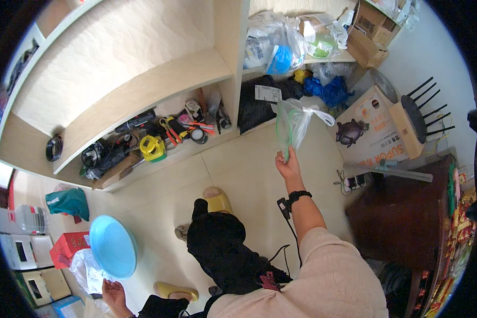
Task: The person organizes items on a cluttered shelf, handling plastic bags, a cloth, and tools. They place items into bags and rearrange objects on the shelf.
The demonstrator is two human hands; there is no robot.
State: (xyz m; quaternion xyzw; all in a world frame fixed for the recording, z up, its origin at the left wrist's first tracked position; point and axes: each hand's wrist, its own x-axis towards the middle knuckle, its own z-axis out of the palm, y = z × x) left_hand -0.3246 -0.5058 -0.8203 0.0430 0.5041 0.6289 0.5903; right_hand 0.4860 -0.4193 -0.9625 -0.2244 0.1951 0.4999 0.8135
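Observation:
My right hand [289,165], a black band with a small device on its wrist, pinches a clear plastic bag [298,123] with a green edge and a knotted white top. The bag hangs out in front of the lower shelf, close to a dark bag with a white label [267,94]. At the lower left, my left hand [114,294] holds nothing that shows, its fingers loosely curled. It is beside a white plastic bag [90,270] and just below a light blue basin [113,246].
A low shelf holds a yellow-green tape measure [152,148], pliers [170,130] and other tools. At the right are a printed cardboard box [375,127], a black router with several antennas [414,115] and a dark wooden cabinet [397,218]. A red box [69,248] sits left of the basin.

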